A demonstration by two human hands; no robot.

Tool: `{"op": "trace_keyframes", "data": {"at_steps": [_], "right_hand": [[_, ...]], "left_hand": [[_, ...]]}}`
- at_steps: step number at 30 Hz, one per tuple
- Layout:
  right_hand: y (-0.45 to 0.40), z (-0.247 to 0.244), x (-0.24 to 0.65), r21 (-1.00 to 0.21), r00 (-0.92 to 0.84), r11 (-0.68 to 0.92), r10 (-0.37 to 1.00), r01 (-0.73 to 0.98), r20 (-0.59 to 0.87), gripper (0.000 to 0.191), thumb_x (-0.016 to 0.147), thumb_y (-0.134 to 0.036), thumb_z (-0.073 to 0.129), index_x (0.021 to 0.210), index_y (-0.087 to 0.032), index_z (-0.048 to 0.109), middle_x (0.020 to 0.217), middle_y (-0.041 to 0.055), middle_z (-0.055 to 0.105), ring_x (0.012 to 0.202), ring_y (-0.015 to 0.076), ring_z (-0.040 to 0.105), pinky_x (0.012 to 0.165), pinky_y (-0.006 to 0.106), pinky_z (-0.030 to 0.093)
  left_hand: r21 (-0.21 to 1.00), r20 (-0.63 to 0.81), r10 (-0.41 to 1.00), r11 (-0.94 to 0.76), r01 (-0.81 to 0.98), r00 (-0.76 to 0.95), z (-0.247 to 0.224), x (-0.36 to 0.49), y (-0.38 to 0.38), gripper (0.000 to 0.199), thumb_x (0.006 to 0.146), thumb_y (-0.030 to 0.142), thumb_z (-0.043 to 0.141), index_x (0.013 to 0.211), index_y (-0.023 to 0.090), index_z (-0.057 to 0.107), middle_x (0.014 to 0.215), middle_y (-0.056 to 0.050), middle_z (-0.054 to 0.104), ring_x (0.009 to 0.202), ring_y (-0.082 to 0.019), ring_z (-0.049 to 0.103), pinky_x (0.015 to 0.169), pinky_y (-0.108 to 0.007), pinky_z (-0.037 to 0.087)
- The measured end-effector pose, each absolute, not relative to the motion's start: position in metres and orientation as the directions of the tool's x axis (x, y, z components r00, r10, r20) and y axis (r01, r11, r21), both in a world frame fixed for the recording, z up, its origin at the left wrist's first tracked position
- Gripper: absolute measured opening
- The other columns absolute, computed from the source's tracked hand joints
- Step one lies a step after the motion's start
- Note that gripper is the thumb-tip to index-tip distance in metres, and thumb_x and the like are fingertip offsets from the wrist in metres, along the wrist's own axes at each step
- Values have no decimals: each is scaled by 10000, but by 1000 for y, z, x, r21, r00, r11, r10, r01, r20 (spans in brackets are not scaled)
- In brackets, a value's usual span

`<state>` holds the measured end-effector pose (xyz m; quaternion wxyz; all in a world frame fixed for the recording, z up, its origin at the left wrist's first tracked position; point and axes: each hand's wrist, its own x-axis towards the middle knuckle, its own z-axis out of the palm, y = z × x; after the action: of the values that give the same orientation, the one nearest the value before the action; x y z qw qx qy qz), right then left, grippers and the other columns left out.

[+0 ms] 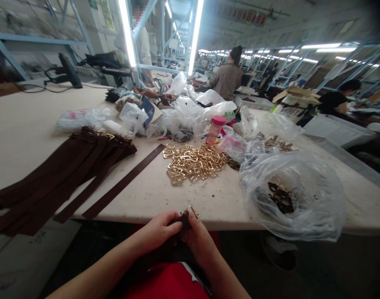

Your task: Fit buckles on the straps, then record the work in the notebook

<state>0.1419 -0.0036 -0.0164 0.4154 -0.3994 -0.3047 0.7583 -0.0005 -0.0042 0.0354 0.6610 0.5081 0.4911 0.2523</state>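
Note:
My left hand [161, 228] and my right hand [198, 238] are together at the table's front edge, both closed on the end of a dark brown strap [184, 221]. A gold buckle [193, 212] shows at the strap's end, by my right thumb. Beyond them lies a pile of gold buckles [196, 162]. One brown strap [124, 182] lies flat and slanting to the left of the pile. Farther left, a stack of brown straps [59, 178] hangs over the front edge. The lower part of the held strap is hidden by my hands.
An open plastic bag [320, 195] with dark rings stands at the right. Behind the buckles are a pink-lidded jar [215, 131] and crumpled plastic bags [183, 114]. A black tool stand [69, 72] is at the back left. A person [229, 77] stands farther off.

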Motion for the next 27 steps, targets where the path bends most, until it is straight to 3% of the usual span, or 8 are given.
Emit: {"op": "trace_keyframes", "data": {"at_steps": [2, 6, 12, 18, 27], "right_hand": [[-6, -16, 141, -837, -292, -414, 901, -358, -320, 419, 812, -565, 465, 913, -180, 596, 728, 12, 588, 604, 124, 512, 547, 240, 401], [-7, -14, 146, -951, -278, -232, 945, -206, -170, 304, 764, -474, 590, 906, -206, 620, 832, 10, 610, 767, 156, 551, 680, 261, 441], [-1, -9, 152, -963, -204, -218, 962, -161, -183, 244, 753, -430, 595, 832, -199, 581, 694, -24, 564, 630, 129, 518, 597, 248, 434], [0, -8, 152, -990, -161, -135, 979, -31, -128, 202, 759, -401, 577, 792, -202, 584, 683, -22, 546, 633, 131, 502, 593, 247, 422], [-5, -5, 150, -886, -269, -393, 906, -246, -327, 188, 779, -389, 553, 847, -216, 522, 639, -48, 533, 513, 94, 471, 459, 202, 351]], "left_hand": [[915, -402, 822, 375, 147, 402, 38, -1, -6, 243, 781, 373, 515, 814, 138, 562, 713, -5, 579, 596, -132, 510, 548, -239, 426], [909, -405, 801, 403, 104, 440, 40, -3, -11, 253, 776, 368, 535, 861, 135, 582, 718, 4, 575, 592, -117, 493, 551, -227, 411], [831, -485, 734, 556, -12, 475, 30, -14, -14, 341, 710, 388, 644, 937, 141, 583, 765, -13, 630, 637, -139, 567, 600, -242, 433], [784, -512, 720, 615, -88, 468, 14, -14, -15, 328, 683, 403, 681, 838, 136, 571, 725, -29, 657, 626, -139, 594, 619, -251, 448], [773, -528, 746, 620, -134, 406, 14, -7, -13, 379, 628, 433, 724, 772, 149, 517, 665, -26, 664, 592, -150, 600, 590, -260, 448]]}}
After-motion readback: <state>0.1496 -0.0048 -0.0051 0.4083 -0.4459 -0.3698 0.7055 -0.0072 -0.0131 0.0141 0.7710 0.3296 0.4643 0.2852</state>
